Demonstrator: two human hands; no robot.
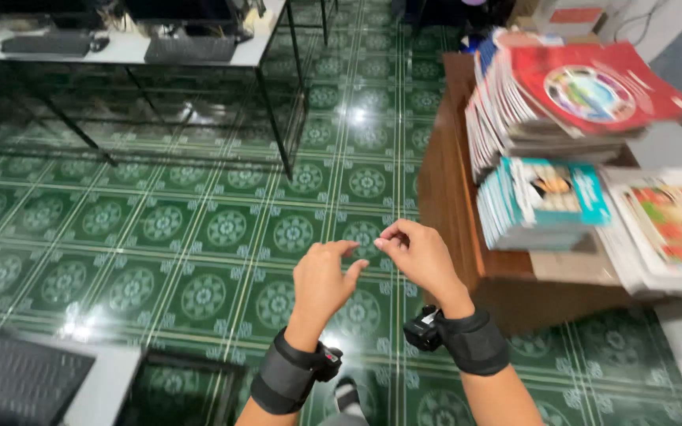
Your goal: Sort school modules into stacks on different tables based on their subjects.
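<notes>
The left hand and the right hand are hovering side by side over the glossy green patterned tile floor, both empty, their fingers loosely curled with the tips nearly meeting and clamping on nothing. Each wrist is wearing a black padded strap carrying a small black device.

Nearest to the right hand, the squat stack of thin teal-covered paperback booklets is lying on the brown wooden desk, just beside a taller, fanned pile of red-covered magazines and a flat white-edged colourful magazine stack.

The teal stack is probably weighing a fair bit as a block, though each booklet is looking light and floppy (glossy covers, likely slippery). Gripping both short sides, with fingers under the bottom booklet, seems safest.
</notes>
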